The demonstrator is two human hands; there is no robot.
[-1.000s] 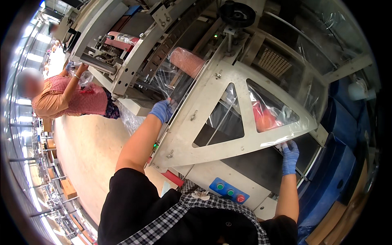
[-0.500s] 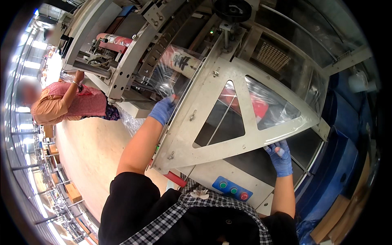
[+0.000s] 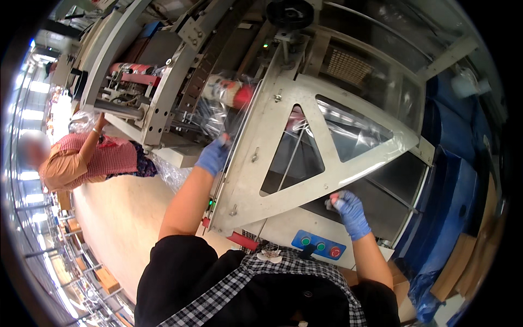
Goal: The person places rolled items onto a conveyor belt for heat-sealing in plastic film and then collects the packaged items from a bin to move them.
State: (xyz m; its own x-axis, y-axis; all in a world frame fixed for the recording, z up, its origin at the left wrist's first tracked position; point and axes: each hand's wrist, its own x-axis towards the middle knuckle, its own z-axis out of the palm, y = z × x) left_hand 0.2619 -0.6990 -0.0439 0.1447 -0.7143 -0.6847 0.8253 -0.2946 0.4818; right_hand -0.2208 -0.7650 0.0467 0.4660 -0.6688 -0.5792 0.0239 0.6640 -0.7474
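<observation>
My left hand [image 3: 213, 156], in a blue glove with bare fingertips, is at the left edge of the pale metal frame [image 3: 328, 181] with two triangular windows. Its fingers are drawn together beside clear plastic film [image 3: 213, 121]; what they hold, if anything, is hidden. Just beyond lies a film-wrapped roll-shaped item [image 3: 222, 91], pale with a red end. My right hand [image 3: 351, 215], gloved alike, hovers by the frame's near edge above the dark machine bed [image 3: 376, 200]. Its fingers are curled into a pinch, their contents too small to tell. Film shows through the right window.
A blue control panel [image 3: 320, 244] with green and red buttons sits close to my body. A black handwheel [image 3: 290, 13] tops the machine. Blue bins [image 3: 444, 212] and cardboard stand at the right. Another person [image 3: 87, 155] works at the left by the rollers.
My right hand has drawn back leftward and nearer, off the frame's underside, its fingers curling. The red item under the windows has mostly gone from sight. A red-ended wrapped item now shows beyond my left hand.
</observation>
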